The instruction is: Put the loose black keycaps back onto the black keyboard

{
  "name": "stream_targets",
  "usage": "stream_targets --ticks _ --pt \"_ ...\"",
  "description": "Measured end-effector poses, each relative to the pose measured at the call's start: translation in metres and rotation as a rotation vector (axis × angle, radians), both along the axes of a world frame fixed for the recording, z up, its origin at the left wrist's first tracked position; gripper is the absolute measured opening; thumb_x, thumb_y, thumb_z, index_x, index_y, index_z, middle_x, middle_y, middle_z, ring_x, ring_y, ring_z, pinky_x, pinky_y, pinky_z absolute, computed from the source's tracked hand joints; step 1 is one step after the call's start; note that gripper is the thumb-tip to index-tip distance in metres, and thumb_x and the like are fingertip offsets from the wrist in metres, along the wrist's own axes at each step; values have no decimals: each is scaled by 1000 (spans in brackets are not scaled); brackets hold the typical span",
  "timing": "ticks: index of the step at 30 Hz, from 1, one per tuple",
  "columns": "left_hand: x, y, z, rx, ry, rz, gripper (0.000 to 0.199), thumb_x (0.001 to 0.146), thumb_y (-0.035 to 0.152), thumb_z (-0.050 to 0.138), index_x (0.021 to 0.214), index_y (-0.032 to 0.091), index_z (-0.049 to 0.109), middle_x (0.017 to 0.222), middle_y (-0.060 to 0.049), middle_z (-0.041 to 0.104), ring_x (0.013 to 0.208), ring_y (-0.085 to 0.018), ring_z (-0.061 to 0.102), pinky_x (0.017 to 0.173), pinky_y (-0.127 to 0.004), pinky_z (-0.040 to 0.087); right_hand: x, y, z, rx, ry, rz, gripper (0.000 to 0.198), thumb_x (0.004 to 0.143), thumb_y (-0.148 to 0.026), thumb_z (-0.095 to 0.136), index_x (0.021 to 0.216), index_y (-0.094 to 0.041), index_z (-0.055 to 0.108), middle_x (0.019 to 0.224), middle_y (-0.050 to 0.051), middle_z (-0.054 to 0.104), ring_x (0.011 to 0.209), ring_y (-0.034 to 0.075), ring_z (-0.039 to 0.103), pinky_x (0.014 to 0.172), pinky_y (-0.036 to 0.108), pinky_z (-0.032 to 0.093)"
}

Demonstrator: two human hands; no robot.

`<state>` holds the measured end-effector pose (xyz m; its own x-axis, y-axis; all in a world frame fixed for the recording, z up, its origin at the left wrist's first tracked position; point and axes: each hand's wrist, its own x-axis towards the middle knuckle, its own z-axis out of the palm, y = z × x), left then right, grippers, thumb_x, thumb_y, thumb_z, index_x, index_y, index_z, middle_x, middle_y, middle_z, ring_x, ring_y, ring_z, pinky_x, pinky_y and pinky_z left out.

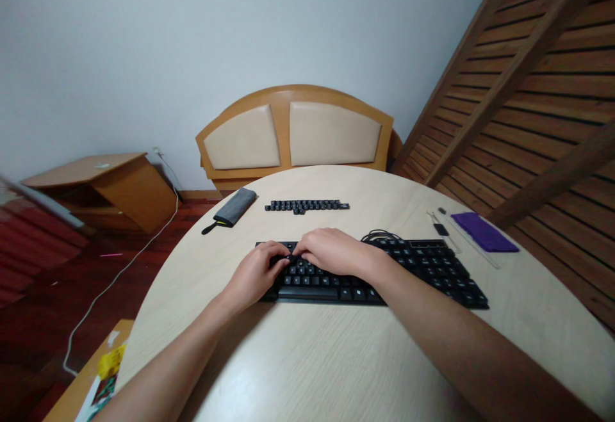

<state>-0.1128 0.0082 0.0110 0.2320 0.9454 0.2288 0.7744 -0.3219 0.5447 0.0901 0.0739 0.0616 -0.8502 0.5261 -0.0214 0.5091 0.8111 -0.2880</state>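
A black keyboard (312, 293) lies on the round table, its upper-left part partly bare of keycaps. Over that part, my left hand (257, 268) has thumb and index finger pinched close together at a small dark keycap (291, 258). My right hand (331, 250) reaches across from the right, fingers bent and closed down beside the left fingertips. Whatever is between its fingers is hidden by the hand. Behind the keyboard, loose black keycaps (307, 205) stand in rows, a few of them set just below. The keyboard's coiled cable (381, 235) sits at its back edge.
A grey pouch (236, 207) lies at the table's back left. On the right are a purple cloth (484, 231), a thin wire tool (468, 239) and a small black-handled item (439, 228). A padded headboard (334, 132) stands behind the table (307, 358); a wooden slatted panel (538, 89) leans right.
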Motion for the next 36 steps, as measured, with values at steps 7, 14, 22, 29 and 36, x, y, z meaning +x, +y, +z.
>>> stream_targets --ticks 7,14,22,29,36 --pt "-2 -1 2 -14 28 -2 14 92 19 58 100 21 69 105 -6 72 100 -24 65 92 -36 50 1 2 -2 18 0 27 34 93 -20 52 120 -25 73 113 8 75 105 25 68 88 33 49" --pt "-3 -1 1 -12 68 -18 14 93 20 57 100 21 70 106 -6 71 100 -24 65 92 -36 50 1 2 -3 12 -9 33 36 91 -18 52 119 -25 73 112 8 76 103 25 69 87 32 49" --pt "-2 -3 -1 46 175 -2 17 93 22 58 102 23 71 109 -5 71 101 -24 66 92 -35 52 0 -3 2 -2 -30 31 34 92 -19 52 117 -25 74 111 8 75 103 24 68 84 30 49" --pt "0 -5 1 61 183 2 19 92 19 58 100 23 75 108 -4 74 98 -23 68 90 -34 53 0 -6 6 -5 -45 25 34 91 -21 55 119 -21 73 114 10 74 104 26 68 85 32 49" --pt "2 -4 4 41 116 -3 20 89 18 61 102 25 75 102 -3 76 98 -24 68 89 -37 53 1 -5 4 9 -52 43 30 90 -22 55 113 -22 75 109 10 75 99 25 69 81 32 49"
